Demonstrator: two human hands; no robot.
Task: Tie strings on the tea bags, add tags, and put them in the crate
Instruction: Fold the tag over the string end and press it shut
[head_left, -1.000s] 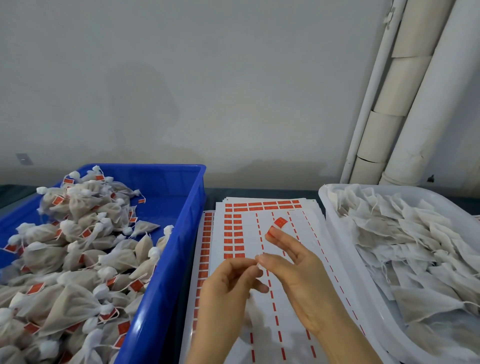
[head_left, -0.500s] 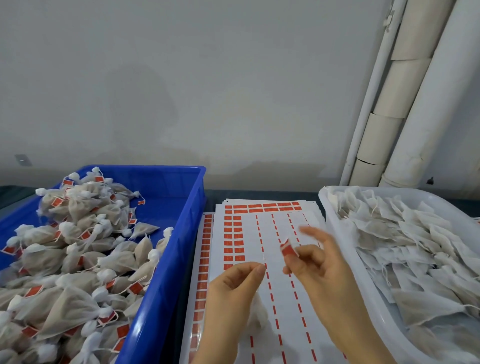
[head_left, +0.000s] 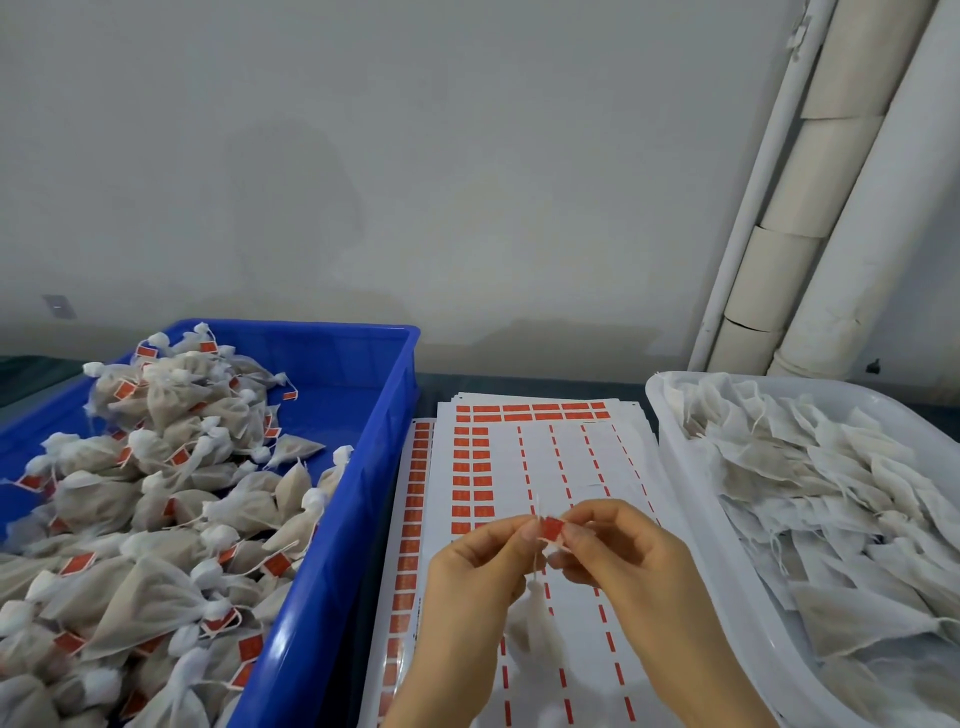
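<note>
My left hand (head_left: 480, 571) and my right hand (head_left: 618, 556) meet over the sticker sheets. Between their fingertips sits a small red tag (head_left: 550, 530), pinched from both sides around a thin white string (head_left: 535, 506). The string runs down to a tea bag (head_left: 537, 623) hanging below my hands. The blue crate (head_left: 363, 467) on the left holds several tied, tagged tea bags (head_left: 156, 493). A white tub (head_left: 691, 493) on the right holds flat untied tea bags (head_left: 831, 493).
A stack of white sheets with rows of red tags (head_left: 519, 441) lies between crate and tub; many rows are peeled off. Pale pipes (head_left: 831, 208) stand against the wall at the back right.
My right hand carried the red tag down and left to my left hand. Both hands now close on the tag at the string; earlier they were apart.
</note>
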